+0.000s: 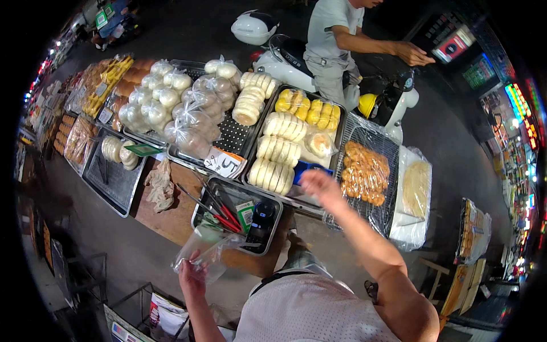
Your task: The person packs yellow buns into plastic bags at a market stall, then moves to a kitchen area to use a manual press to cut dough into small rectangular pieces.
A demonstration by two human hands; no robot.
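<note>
My left hand (pixel 192 268) is closed on a clear plastic bag (pixel 212 253), which hangs over the near edge of a metal tray (pixel 199 214). In that tray lie red-handled tongs (pixel 228 221), a green-and-white card (pixel 245 215) and a black device (pixel 262 219). My right arm reaches forward. Smeared by motion, my right hand (pixel 320 187) is over the tray of bagged buns, beside a blue object (pixel 305 171) I cannot make out. Packs of round white flatbreads (pixel 272 175) lie left of it; golden-brown glazed pastries (pixel 364 174) under clear film lie to its right.
Bagged white buns (pixel 156 100), brown buns (pixel 196 119) and yellow buns (pixel 293 102) fill trays further off. A white pack (pixel 416 194) stands at the right end. Beyond the stall a person (pixel 336 45) sits on a white scooter (pixel 285 71). A crumpled bag (pixel 161 185) lies on the wooden table.
</note>
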